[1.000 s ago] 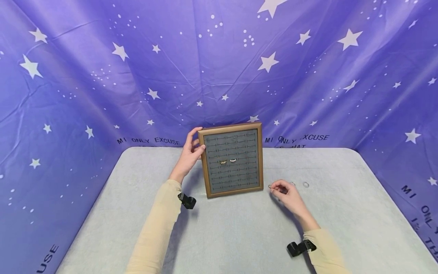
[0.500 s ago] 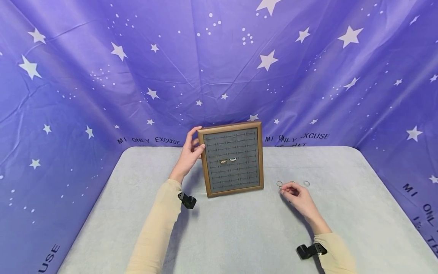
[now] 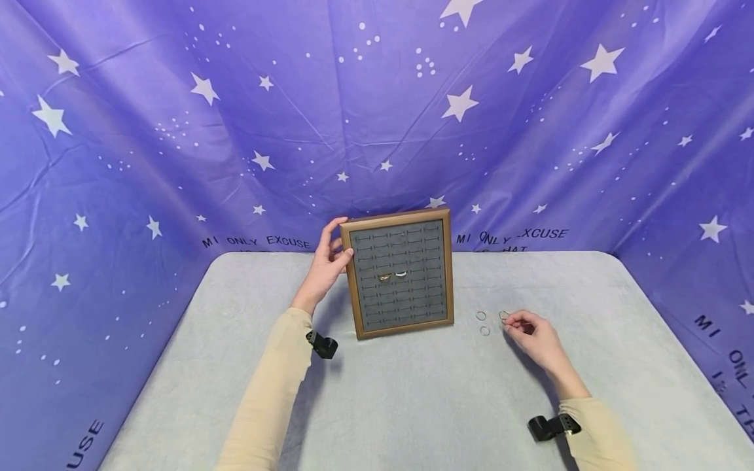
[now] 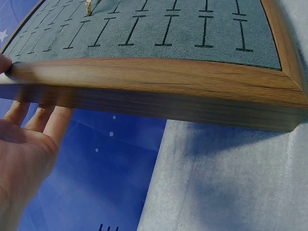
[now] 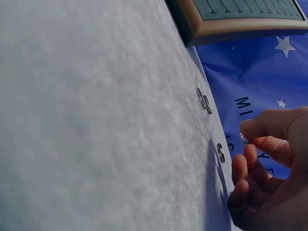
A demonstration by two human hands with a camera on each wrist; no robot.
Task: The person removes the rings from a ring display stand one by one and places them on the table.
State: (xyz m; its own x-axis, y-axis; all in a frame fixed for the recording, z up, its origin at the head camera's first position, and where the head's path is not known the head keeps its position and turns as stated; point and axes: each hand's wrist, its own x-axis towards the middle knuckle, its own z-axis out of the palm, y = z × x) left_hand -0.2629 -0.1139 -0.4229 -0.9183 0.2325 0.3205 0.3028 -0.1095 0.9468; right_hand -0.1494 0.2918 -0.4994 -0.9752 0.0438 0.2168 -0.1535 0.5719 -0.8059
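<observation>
In the head view, a wooden-framed ring display board (image 3: 400,320) with rows of slits stands upright on the table. My left hand (image 3: 324,271) grips its left edge, thumb on the front and fingers behind. One gold ring (image 3: 384,278) and one silvery ring (image 3: 401,275) sit side by side in the slits. To the board's right, my right hand (image 3: 535,337) pinches a small shiny ring (image 5: 244,138) between thumb and index finger, mostly hidden from the head view. Near it lie a gold-toned ring (image 3: 504,315) and two thin rings, an upper ring (image 3: 481,316) and a lower ring (image 3: 485,331).
A pale grey cloth covers the table (image 3: 412,399). Purple star-printed curtains (image 3: 283,118) hang behind it and at both sides. A black wrist camera (image 3: 321,345) sits on the left forearm and another camera (image 3: 550,427) on the right.
My right hand has moved rightward, away from the board, uncovering the two thin rings and covering a ring seen earlier farther right. The left hand and board stay put.
</observation>
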